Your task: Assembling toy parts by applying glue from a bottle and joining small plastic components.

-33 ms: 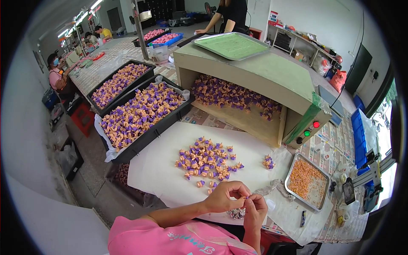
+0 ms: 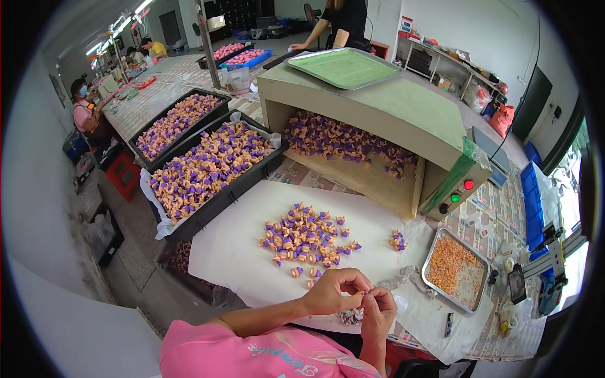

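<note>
My left hand (image 2: 335, 292) and my right hand (image 2: 379, 311) meet at the front of the white sheet (image 2: 239, 252), fingertips pinched together. Between them is a small orange-and-purple piece (image 2: 365, 293), mostly hidden by the fingers. Just beyond my hands lies a loose pile of orange-and-purple figure pieces (image 2: 305, 233), with a few strays close to my left hand. A smaller cluster of the same pieces (image 2: 397, 240) sits apart on the right. Under my wrists, a small greyish heap (image 2: 350, 316) is partly covered.
A metal tray (image 2: 435, 286) of small orange bits stands at right, near a dark tube (image 2: 449, 324) and a phone on a stand (image 2: 517, 283). Black crates (image 2: 217, 211) full of pieces are at left. A box-shaped machine (image 2: 372, 113) with lit buttons holds more. Co-workers are farther back.
</note>
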A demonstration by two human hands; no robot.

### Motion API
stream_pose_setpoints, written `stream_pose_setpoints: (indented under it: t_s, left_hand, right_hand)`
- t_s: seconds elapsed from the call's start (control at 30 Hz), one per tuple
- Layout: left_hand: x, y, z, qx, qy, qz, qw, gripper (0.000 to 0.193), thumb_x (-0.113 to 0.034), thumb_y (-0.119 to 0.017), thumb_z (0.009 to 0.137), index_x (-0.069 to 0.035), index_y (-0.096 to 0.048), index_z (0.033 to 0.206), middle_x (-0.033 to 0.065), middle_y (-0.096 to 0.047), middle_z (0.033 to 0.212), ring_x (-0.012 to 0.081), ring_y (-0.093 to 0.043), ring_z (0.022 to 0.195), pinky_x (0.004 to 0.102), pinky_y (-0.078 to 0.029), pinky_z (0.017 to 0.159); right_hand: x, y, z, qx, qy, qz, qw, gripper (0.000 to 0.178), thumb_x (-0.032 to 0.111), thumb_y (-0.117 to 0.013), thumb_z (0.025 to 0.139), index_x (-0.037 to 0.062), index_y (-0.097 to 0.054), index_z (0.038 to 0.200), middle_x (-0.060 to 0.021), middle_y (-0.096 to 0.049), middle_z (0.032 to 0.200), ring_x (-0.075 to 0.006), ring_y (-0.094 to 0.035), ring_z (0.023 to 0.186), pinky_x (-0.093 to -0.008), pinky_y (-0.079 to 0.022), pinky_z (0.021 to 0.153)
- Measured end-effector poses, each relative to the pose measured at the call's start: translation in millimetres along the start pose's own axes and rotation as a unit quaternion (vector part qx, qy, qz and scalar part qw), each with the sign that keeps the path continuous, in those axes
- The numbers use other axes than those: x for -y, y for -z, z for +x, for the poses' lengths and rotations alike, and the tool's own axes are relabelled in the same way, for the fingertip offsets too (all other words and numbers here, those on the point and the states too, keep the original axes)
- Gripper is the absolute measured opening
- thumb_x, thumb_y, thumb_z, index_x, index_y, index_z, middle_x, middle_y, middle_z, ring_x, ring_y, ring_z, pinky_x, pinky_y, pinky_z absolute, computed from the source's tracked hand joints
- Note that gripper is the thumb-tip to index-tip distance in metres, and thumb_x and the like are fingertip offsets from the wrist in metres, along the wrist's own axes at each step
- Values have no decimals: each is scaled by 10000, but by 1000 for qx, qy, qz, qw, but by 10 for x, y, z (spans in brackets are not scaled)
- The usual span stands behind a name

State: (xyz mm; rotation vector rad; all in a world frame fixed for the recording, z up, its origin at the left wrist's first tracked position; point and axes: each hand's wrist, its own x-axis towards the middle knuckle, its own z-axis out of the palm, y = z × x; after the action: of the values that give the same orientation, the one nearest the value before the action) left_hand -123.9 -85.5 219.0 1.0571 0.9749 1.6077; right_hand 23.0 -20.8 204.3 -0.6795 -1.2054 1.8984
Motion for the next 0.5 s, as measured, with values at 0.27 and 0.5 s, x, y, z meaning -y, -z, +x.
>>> stream_pose_setpoints:
  t_s: [0.27,0.5]
  left_hand:
    - [90,-375,229,8,15,22,1000,138,66,-594,833,16,-600,962,120,-615,1068,155,-634,932,302,-533,849]
    - [280,-885,549,19,44,52,998,140,59,-601,822,15,-610,954,126,-616,1069,157,-629,951,297,-538,841]
  right_hand:
    - [182,377,22,-16,8,-3,1000,99,62,-633,881,-5,-563,905,-61,-620,803,-102,-569,664,-218,-460,613]
    - [407,956,21,-41,13,16,999,85,47,-630,878,-6,-567,898,-63,-621,804,-110,-573,676,-230,-465,623]
